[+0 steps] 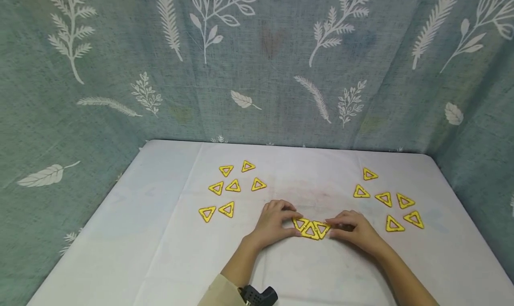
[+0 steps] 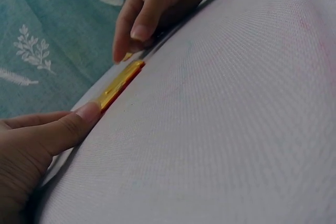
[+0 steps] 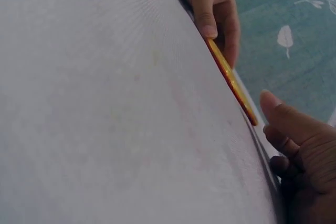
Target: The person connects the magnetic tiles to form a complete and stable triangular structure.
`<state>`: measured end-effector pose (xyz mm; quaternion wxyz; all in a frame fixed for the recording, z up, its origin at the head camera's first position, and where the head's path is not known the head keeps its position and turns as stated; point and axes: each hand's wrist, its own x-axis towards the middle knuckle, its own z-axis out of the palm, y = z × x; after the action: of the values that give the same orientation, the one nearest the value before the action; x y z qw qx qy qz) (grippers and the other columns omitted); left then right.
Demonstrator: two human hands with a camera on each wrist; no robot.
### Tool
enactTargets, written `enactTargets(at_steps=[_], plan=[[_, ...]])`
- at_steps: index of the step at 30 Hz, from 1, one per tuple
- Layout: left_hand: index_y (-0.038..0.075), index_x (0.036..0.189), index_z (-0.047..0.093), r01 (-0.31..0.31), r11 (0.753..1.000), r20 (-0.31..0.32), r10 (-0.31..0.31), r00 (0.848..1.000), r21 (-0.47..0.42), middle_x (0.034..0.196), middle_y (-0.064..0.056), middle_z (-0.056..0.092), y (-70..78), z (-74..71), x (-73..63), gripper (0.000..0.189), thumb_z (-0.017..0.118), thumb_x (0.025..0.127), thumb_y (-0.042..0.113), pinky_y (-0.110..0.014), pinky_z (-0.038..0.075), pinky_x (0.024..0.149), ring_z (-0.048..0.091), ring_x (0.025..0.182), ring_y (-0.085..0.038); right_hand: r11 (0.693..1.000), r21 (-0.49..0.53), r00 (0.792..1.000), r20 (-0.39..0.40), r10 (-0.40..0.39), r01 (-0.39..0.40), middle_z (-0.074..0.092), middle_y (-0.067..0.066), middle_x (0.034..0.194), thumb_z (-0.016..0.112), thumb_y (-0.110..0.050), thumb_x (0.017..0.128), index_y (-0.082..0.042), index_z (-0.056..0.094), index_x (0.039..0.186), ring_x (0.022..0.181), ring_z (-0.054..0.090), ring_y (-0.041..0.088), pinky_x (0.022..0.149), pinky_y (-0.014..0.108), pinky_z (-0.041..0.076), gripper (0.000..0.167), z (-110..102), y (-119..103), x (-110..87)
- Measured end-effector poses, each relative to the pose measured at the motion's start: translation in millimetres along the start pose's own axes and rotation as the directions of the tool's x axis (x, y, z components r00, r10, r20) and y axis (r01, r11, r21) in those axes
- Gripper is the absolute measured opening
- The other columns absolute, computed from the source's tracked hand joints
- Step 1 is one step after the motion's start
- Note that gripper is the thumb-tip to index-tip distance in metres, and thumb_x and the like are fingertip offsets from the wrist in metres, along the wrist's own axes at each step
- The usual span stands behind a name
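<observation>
Three yellow triangles (image 1: 310, 236) lie between left fingers (image 1: 292, 232) pinching one and right fingers (image 1: 339, 221) spread

Extends left forearm (image 1: 242, 259) and right forearm (image 1: 401, 270) up from bottom of head view, angled inward. Pinches with left hand (image 1: 275, 220), thumb (image 2: 71, 125) opposite index finger (image 1: 292, 214). Holds right hand (image 1: 357, 230) facing left one, relaxed, with thumb parted from loosely bent fingers (image 3: 282, 142).
</observation>
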<state>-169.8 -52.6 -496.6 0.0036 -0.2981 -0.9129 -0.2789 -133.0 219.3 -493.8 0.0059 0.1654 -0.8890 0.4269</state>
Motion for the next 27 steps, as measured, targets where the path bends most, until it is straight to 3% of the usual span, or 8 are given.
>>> enactTargets(at_steps=[6,11,14,18,22,27], plan=[[0.030,0.108,0.071,0.013,1.000,-0.038,-0.013,0.999,-0.005,0.112,0.011,0.054,-2.0,-1.0,-3.0,0.040,0.077,0.072,0.048,-0.035,0.034,0.095,0.042,0.108,-0.011,0.993,0.092,0.997,-0.041,0.072,-0.068,0.066,-0.005,0.091,0.077,-0.024,0.077,-0.015,0.074,0.102,0.081,0.056,0.005,0.070,0.021,0.047,0.027,-3.6,-0.1,-14.2],[0.027,0.104,0.071,-0.001,1.000,-0.072,0.000,0.997,-0.015,0.106,0.010,0.055,-2.0,-0.8,-2.8,0.042,0.078,0.070,0.049,-0.033,0.035,0.092,0.044,0.103,-0.011,0.992,0.118,0.989,-0.136,0.054,-0.038,0.068,-0.002,0.090,0.077,-0.017,0.078,-0.012,0.074,0.102,0.080,0.059,0.004,0.070,0.017,0.048,0.025,-7.5,1.1,-24.0],[0.025,0.101,0.071,-0.006,1.000,-0.092,0.005,0.996,-0.015,0.101,0.011,0.055,-2.2,0.6,-2.4,0.043,0.080,0.067,0.049,-0.032,0.036,0.090,0.045,0.100,-0.010,0.994,0.112,0.971,-0.241,0.015,0.012,0.069,0.002,0.087,0.076,-0.009,0.077,-0.007,0.074,0.101,0.078,0.060,0.003,0.070,0.014,0.046,0.024,-8.3,3.2,-28.7],[0.023,0.097,0.072,-0.020,1.000,-0.110,0.018,0.994,-0.017,0.099,0.011,0.056,-2.9,2.8,-1.9,0.043,0.081,0.064,0.049,-0.030,0.037,0.090,0.045,0.098,-0.009,0.995,0.082,0.929,-0.369,-0.021,0.055,0.068,0.008,0.083,0.076,0.002,0.074,0.000,0.073,0.098,0.076,0.059,0.001,0.068,0.011,0.046,0.024,-9.4,5.0,-34.1],[0.021,0.093,0.072,-0.052,0.998,-0.133,0.046,0.990,-0.035,0.098,0.010,0.057,-3.5,4.4,-1.2,0.042,0.083,0.061,0.046,-0.029,0.037,0.088,0.046,0.096,-0.009,1.000,0.013,0.895,-0.445,0.014,-0.010,0.067,0.006,0.082,0.078,0.001,0.072,-0.002,0.073,0.098,0.074,0.055,-0.001,0.067,0.009,0.044,0.027,-12.8,5.2,-40.0],[0.021,0.090,0.072,-0.067,0.997,-0.150,0.059,0.987,-0.050,0.097,0.010,0.058,-4.0,4.7,-1.1,0.040,0.084,0.060,0.044,-0.028,0.037,0.087,0.046,0.095,-0.009,0.992,-0.098,0.878,-0.478,0.024,-0.081,0.065,0.002,0.084,0.081,-0.001,0.069,-0.005,0.073,0.102,0.076,0.052,-0.005,0.070,0.005,0.042,0.034,-20.5,10.5,-48.1]])
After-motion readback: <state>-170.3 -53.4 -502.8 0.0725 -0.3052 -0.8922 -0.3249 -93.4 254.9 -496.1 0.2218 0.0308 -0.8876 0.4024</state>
